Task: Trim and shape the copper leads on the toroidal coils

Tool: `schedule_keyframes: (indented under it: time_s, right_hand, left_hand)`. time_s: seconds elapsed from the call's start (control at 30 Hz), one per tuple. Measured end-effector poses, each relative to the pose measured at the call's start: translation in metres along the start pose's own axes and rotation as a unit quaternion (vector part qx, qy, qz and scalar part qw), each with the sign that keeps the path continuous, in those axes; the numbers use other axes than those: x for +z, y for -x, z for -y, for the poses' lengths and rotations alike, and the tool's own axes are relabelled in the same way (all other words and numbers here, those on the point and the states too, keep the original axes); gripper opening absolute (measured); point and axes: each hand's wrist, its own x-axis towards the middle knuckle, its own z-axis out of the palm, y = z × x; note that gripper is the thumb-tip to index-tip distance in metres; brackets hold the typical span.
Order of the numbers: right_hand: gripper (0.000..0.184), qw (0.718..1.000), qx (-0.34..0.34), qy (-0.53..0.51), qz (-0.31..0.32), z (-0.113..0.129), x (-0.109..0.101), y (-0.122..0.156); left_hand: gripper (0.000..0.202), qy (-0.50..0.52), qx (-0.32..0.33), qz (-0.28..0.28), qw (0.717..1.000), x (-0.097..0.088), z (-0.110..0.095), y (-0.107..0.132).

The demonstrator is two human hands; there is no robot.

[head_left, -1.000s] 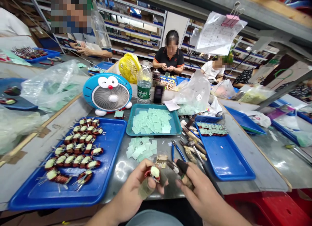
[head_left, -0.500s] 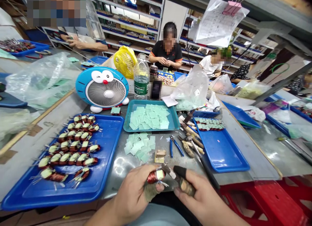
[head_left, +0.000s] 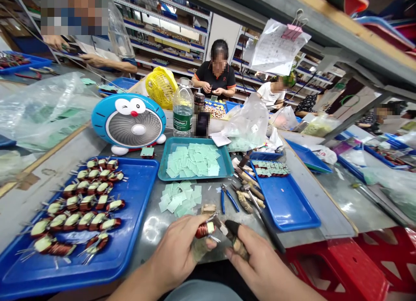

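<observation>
My left hand is pinching the copper-wound coil over the counter's near edge, now turned side-on, while my right hand is gripping a wood-handled tool, its tip working just beside the coil.

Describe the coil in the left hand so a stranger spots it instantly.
Find the big blue tray of coils at the bench's front. Just right of it, the left hand holds one copper-wound coil with a pale patch. Unlike the rows lying in the tray, this one is held in the air.
</observation>
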Motion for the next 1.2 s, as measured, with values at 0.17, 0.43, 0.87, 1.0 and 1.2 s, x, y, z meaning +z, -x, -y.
schedule_keyframes:
  time_s: [0.17,0.43,0.87,1.0,1.2]
  right_hand:
    - [0.02,0.978,-0.038,0.174,-0.111,-0.017,0.006,-0.001]
    - [0.014,0.993,-0.038,0.105,-0.026,-0.01,-0.012,0.004]
    - [0.067,0.964,-0.181,0.197,-0.01,-0.024,-0.049,-0.008]
    - [0.058,0.963,-0.211,0.163,0.024,-0.023,-0.053,-0.008]
    - [0.059,0.943,-0.234,0.227,-0.061,-0.034,-0.041,0.0]
  left_hand:
    - [0.031,-0.022,0.013,-0.061,0.998,0.016,-0.002,0.001]
    - [0.031,0.131,-0.07,0.009,0.989,0.014,-0.003,0.006]
    - [0.062,0.577,-0.314,0.091,0.748,0.022,-0.009,0.012]
    - [0.062,0.592,-0.325,0.093,0.732,0.021,-0.011,0.011]
    - [0.053,0.625,-0.337,0.02,0.704,0.028,-0.026,0.004]
